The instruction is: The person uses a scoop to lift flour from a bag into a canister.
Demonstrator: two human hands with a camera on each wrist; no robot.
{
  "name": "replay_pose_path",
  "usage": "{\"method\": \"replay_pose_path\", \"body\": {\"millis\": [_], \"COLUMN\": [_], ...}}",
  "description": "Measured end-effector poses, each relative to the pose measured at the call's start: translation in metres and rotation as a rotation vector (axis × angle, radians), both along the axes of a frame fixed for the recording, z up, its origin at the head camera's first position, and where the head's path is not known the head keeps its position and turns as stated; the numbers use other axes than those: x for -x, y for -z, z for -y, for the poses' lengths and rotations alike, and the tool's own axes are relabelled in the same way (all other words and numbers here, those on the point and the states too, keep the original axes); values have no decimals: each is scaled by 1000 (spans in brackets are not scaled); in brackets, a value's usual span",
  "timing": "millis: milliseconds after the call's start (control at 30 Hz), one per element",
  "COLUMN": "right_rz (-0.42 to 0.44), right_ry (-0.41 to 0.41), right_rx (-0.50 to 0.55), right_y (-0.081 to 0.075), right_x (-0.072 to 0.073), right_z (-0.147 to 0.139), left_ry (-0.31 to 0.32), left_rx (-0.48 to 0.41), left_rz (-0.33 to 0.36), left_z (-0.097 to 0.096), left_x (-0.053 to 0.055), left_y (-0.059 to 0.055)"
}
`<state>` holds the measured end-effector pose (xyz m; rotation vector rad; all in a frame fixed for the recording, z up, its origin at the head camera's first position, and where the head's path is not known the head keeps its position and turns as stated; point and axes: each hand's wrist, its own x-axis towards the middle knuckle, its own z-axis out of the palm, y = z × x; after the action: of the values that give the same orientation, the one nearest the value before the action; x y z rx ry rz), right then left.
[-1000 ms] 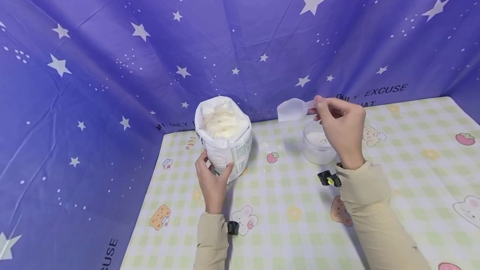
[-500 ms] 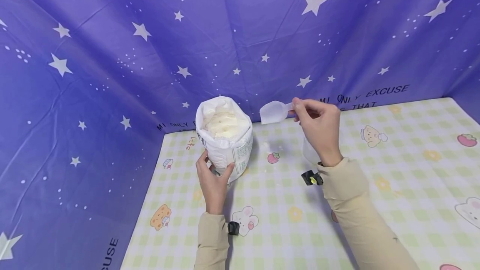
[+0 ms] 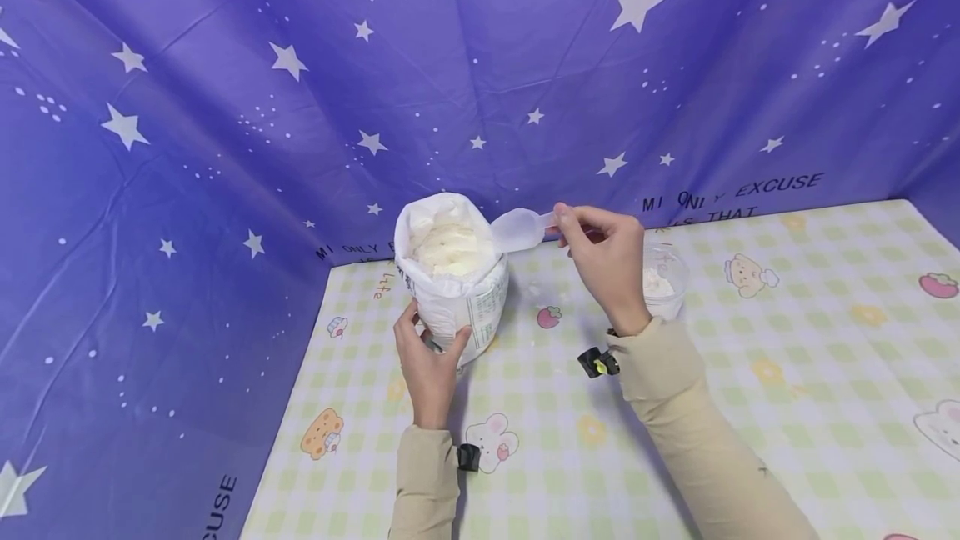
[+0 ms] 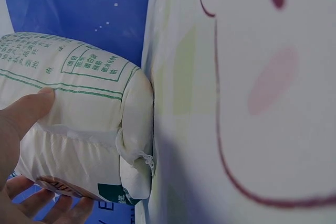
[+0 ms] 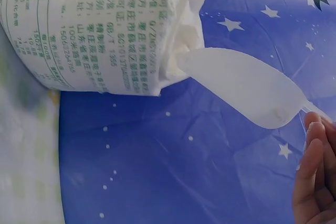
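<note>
A white bag of flour (image 3: 480, 311) stands upright with its top rolled open, pale flour (image 3: 444, 247) showing inside. My left hand (image 3: 431, 373) grips its lower front, thumb on one side and fingers around the other; the left wrist view shows green print and a stitched bottom seam on the bag (image 4: 79, 108). My right hand (image 3: 603, 261) pinches the handle of a translucent plastic scoop (image 3: 519, 229). The scoop's tip overlaps the bag's right rim in the head view. In the right wrist view the scoop (image 5: 247, 85) carries only a trace of powder.
Behind my right hand stands a clear round jar (image 3: 670, 298) with some white powder in it, partly hidden. A checked tablecloth (image 3: 555, 473) with cartoon prints covers the table. A purple star-patterned curtain (image 3: 420, 65) rises right behind the bag.
My right hand has carried the scoop leftward from over the jar to the bag's rim, uncovering part of the jar. My left hand and the bag stay in place.
</note>
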<state>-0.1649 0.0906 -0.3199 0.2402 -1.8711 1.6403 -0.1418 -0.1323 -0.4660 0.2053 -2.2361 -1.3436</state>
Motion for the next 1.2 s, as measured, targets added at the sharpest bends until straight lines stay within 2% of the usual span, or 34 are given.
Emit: {"method": "replay_pose_path", "body": {"millis": [200, 433, 500, 667, 933, 1200], "right_rz": [27, 67, 63, -4, -130, -175], "right_ry": [-36, -47, -52, -32, 49, 114], "right_rx": [3, 6, 1, -65, -218, -314], "right_y": [5, 39, 43, 48, 50, 54], "right_x": [1, 23, 26, 29, 24, 23], "right_z": [11, 17, 19, 26, 40, 51], "left_ry": [2, 9, 6, -1, 10, 6], "left_rx": [0, 12, 12, 11, 12, 25], "left_rz": [-2, -15, -17, -11, -10, -18], "left_z": [1, 1, 1, 1, 2, 2], "left_x": [-1, 0, 0, 1, 1, 1], "left_y": [0, 1, 1, 1, 0, 1]}}
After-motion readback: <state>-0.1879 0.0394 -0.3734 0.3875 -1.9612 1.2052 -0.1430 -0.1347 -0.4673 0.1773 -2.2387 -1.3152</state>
